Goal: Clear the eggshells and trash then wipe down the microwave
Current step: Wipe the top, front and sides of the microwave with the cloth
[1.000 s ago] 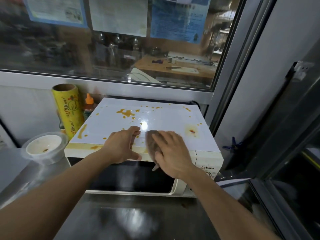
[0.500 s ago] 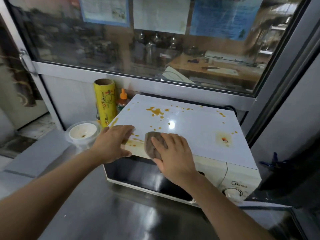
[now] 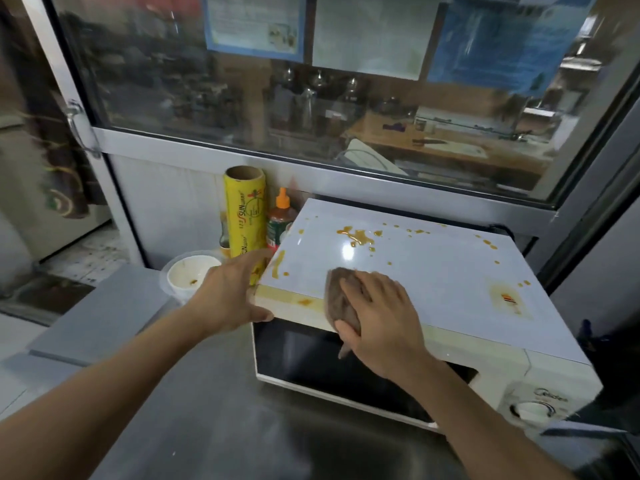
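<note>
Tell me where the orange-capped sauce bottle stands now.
The sauce bottle stands behind the microwave's back left corner, right of the yellow wrap roll, against the wall.

1 head-worn view looks forward and down, close over the microwave [image 3: 433, 271] top and steel counter [image 3: 207, 410].

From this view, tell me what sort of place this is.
Probably a commercial or shared kitchen: a stained microwave on a stainless steel counter, a cling film roll, and notices posted on a pass-through window.
</note>
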Demonstrator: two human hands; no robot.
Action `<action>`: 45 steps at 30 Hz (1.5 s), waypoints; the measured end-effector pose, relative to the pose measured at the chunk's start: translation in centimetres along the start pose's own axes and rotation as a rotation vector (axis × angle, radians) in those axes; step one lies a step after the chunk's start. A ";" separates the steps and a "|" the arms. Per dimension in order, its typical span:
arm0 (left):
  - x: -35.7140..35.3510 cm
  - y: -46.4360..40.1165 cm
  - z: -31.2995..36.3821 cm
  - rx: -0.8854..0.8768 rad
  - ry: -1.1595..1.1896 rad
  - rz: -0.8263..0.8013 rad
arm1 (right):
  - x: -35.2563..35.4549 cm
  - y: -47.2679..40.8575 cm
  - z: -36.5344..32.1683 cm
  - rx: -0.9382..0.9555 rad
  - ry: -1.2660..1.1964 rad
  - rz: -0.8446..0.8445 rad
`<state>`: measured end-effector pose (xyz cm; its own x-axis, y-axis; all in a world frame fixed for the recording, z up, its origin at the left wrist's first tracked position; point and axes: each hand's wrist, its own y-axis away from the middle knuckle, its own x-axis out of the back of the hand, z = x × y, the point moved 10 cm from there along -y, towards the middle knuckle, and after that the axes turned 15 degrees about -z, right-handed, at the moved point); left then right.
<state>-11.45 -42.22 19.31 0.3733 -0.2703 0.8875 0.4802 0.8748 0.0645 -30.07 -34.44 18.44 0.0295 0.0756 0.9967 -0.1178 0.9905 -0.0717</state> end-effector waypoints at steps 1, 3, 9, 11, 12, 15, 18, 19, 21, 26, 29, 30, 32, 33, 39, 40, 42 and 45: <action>0.0 0.0 -0.7 -0.002 0.038 -0.016 | -0.1 -0.5 -1.2 -0.014 0.019 0.001; -0.1 0.0 -1.9 -0.025 0.092 -0.045 | -0.2 -2.3 -4.6 0.016 0.026 0.003; 0.5 -0.5 -3.3 -0.166 0.183 -0.084 | -1.0 -8.5 -9.7 0.107 -0.145 -0.104; 0.6 -1.0 -3.3 -0.186 0.202 -0.091 | -1.2 -10.5 -8.4 0.101 -0.243 -0.153; 0.7 -1.3 -3.3 -0.189 0.201 -0.091 | -1.2 -11.4 -7.5 0.084 -0.265 -0.165; 0.5 -2.2 -3.4 -0.174 0.214 -0.105 | -1.2 -13.4 -4.6 -0.030 -0.258 -0.223; 0.2 -2.7 -2.8 -0.195 0.279 -0.126 | -0.9 -12.5 -4.6 -0.049 -0.247 -0.203; 0.2 -2.8 -2.5 -0.211 0.306 -0.133 | -0.8 -11.3 -5.1 -0.024 -0.241 -0.182; 0.1 -3.4 -2.2 -0.230 0.360 -0.158 | -0.7 -8.4 -6.2 0.053 -0.223 -0.140; -0.2 -5.8 -2.1 -0.193 0.384 -0.218 | -1.4 -9.0 -4.6 0.091 -0.250 -0.196; -0.3 -7.8 -1.8 -0.159 0.338 -0.193 | -1.6 -14.6 -2.0 0.062 -0.217 -0.202; -0.5 -8.6 -1.8 -0.142 0.326 -0.181 | -1.9 -16.6 -0.9 0.037 -0.214 -0.214; -0.8 -9.9 -2.3 -0.078 0.348 -0.151 | -2.4 -19.9 1.3 -0.020 -0.211 -0.227; -0.9 -10.4 -2.6 -0.047 0.373 -0.139 | -2.3 -21.2 2.2 -0.052 -0.212 -0.211; -1.1 -11.6 -2.6 0.025 0.403 -0.164 | -1.2 -21.5 0.2 0.151 -0.161 -0.124; -0.9 -11.8 -2.5 0.025 0.392 -0.166 | -1.2 -20.6 -0.5 0.242 -0.186 -0.118; -0.9 -12.1 -2.1 0.035 0.369 -0.177 | -1.2 -20.1 0.8 0.272 -0.238 -0.121; -1.1 -12.3 -1.5 0.060 0.290 -0.187 | -0.9 -21.2 7.1 -0.010 -0.215 -0.118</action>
<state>-16.58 -53.31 16.84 0.4971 -0.5237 0.6919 0.5174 0.8190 0.2481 -34.67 -56.32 19.34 -0.1697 -0.0659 0.9833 -0.1162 0.9921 0.0465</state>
